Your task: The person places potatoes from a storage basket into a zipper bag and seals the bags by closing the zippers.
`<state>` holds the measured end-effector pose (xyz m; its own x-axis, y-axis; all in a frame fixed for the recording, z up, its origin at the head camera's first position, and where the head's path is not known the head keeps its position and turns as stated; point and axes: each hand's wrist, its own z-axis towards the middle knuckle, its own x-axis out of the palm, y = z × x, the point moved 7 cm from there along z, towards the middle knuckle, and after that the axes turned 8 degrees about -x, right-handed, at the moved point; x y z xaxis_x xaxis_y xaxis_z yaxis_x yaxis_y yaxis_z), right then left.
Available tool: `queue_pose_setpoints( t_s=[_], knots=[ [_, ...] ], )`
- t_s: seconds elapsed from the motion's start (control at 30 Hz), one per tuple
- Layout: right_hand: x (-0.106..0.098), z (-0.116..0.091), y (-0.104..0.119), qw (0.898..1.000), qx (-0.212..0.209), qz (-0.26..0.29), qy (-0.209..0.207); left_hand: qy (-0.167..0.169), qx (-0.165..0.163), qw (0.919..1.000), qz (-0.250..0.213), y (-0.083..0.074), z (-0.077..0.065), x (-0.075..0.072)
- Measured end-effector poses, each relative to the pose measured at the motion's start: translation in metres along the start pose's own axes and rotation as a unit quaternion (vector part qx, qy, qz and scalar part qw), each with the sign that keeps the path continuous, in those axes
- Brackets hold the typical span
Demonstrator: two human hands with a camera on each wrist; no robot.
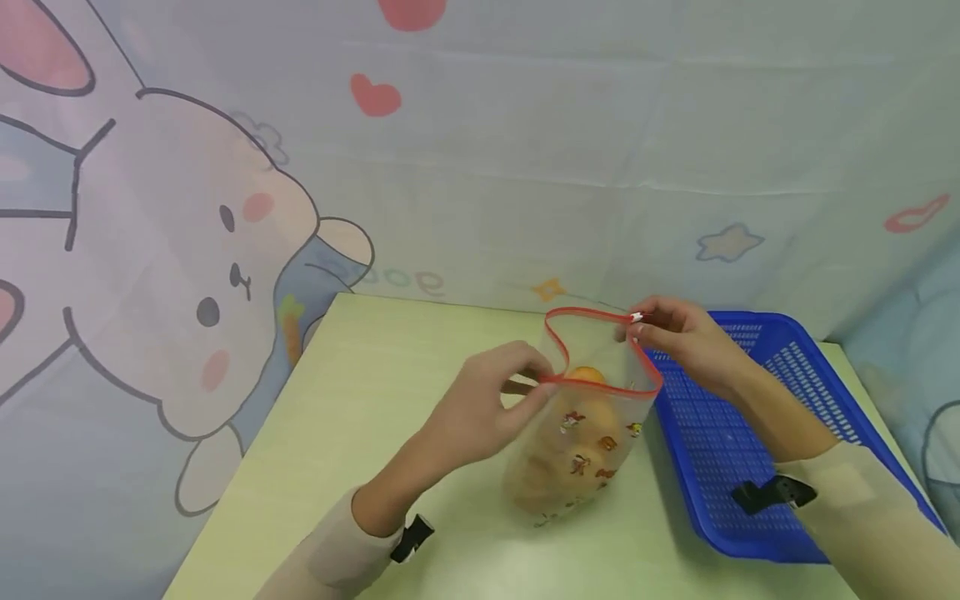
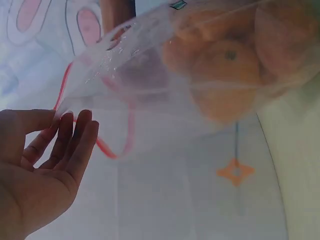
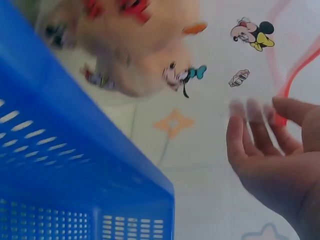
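Note:
A translucent zip bag point(image 1: 581, 450) with a red zip rim and small cartoon prints stands on the table, its mouth open. Several orange fruits, which look like mandarins point(image 2: 225, 80), fill its lower part. My left hand point(image 1: 491, 400) pinches the near left side of the red rim between thumb and fingers. At the far right corner of the rim, by the white slider point(image 1: 637, 317), my right hand point(image 1: 690, 342) pinches the edge. In the right wrist view, the right fingertips lie partly behind the bag's film.
A blue plastic basket point(image 1: 738, 467) with slotted walls stands right of the bag, under my right forearm. The pale yellow-green table point(image 1: 360, 400) ends at a cloth backdrop point(image 1: 525, 167) with a printed rabbit, hearts and stars.

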<state>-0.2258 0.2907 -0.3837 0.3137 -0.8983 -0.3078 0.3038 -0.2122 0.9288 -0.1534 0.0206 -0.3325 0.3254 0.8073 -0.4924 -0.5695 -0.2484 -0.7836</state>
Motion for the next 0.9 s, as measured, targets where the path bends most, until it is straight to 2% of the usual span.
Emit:
queue_pose_setpoints(
  t_s=[0.1,0.2,0.33,0.43,0.53,0.6,0.77,0.83,0.9],
  knots=[
    [-0.002,-0.006,0.001,0.999,0.01,-0.049,-0.018,-0.035,-0.053,0.9979,-0.01,0.022,0.004,-0.024],
    [-0.001,-0.013,0.006,0.993,0.004,-0.113,-0.027,-0.065,-0.093,0.993,-0.032,0.045,0.006,-0.046],
    [0.003,-0.024,0.021,0.98,-0.046,-0.19,-0.039,-0.095,-0.111,0.9871,-0.065,0.068,0.009,-0.069],
    [0.007,-0.032,0.035,0.97,-0.083,-0.222,-0.051,-0.117,-0.12,0.9816,-0.092,0.082,0.013,-0.079],
    [0.013,-0.039,0.045,0.967,-0.11,-0.224,-0.057,-0.14,-0.145,0.9718,-0.121,0.097,0.015,-0.085],
    [0.016,-0.043,0.05,0.967,-0.124,-0.216,-0.059,-0.154,-0.171,0.962,-0.147,0.109,0.015,-0.085],
    [0.024,-0.05,0.055,0.963,-0.151,-0.209,-0.074,-0.164,-0.23,0.9388,-0.197,0.137,0.019,-0.079],
    [0.027,-0.052,0.055,0.963,-0.152,-0.208,-0.085,-0.171,-0.239,0.9359,-0.193,0.141,0.019,-0.075],
    [0.029,-0.054,0.054,0.963,-0.148,-0.205,-0.097,-0.201,-0.229,0.9399,-0.155,0.138,0.018,-0.074]
  ],
)
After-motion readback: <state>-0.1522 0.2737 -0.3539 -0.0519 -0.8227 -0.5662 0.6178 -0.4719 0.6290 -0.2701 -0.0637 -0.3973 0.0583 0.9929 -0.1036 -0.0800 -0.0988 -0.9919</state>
